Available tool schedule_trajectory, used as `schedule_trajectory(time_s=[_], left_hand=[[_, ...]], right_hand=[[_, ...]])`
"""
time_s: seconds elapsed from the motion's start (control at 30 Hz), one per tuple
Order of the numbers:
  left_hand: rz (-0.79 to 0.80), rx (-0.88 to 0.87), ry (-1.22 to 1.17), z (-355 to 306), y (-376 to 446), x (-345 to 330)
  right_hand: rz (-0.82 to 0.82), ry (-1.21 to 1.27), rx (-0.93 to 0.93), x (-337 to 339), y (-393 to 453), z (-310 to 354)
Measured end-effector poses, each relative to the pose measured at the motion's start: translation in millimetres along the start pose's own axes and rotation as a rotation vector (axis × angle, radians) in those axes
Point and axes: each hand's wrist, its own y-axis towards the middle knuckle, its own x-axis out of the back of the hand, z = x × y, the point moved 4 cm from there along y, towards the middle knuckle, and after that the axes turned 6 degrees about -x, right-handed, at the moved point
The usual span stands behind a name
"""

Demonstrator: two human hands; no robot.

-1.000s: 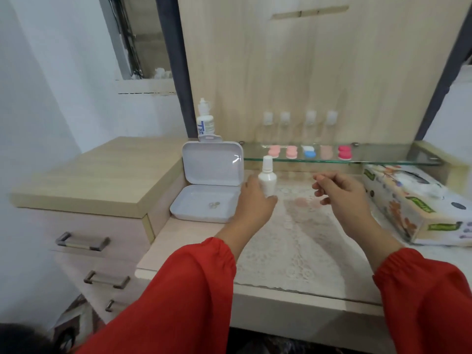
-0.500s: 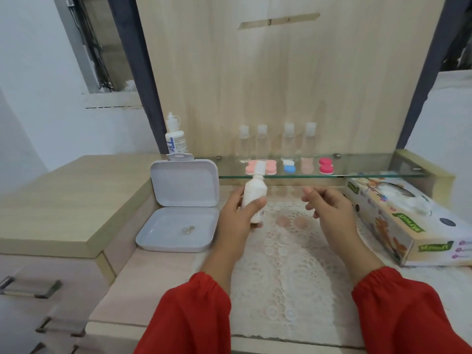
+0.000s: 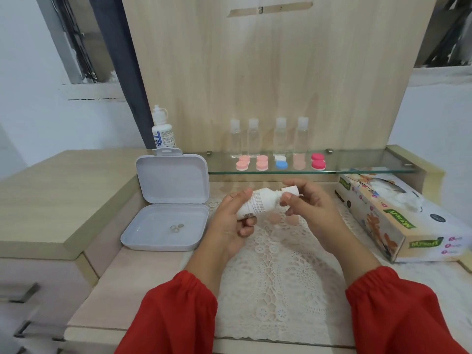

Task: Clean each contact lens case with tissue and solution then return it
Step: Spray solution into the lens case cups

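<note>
White plastic sits in your grip: your left hand (image 3: 231,221) curls round the tilted solution bottle (image 3: 256,203), and your right hand (image 3: 310,204) pinches its cap (image 3: 290,190), over the lace mat (image 3: 275,264). The contact lens cases (image 3: 281,162) lie on the glass shelf (image 3: 357,164) behind, tissue box (image 3: 393,221) to your right

I read only two things: "Mysoft" in green on the tissue box (image 3: 398,221) at right, on its near end and upside down along its side, and "EYE" in blue on the far-left solution bottle (image 3: 162,134); the held bottle's (image 3: 256,204) print is illegible.
</note>
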Motion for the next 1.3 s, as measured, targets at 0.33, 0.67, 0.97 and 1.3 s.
schedule_trajectory(time_s=[0.33,0.67,0.97,1.3], left_hand=[[-0.075,0.085,-0.112,3,-1,3],[-0.133,0.115,-0.010,7,0,1],[-0.100,0.148,-0.081,7,-4,-1],[-0.102,0.141,-0.040,8,-4,-1]], right_hand=[[0.026,0.058,0.068,2,-1,4],[0.038,0.155,0.136,2,-2,9],[0.035,0.244,0.149,5,-4,13],[0.070,0.394,0.180,7,-2,14]])
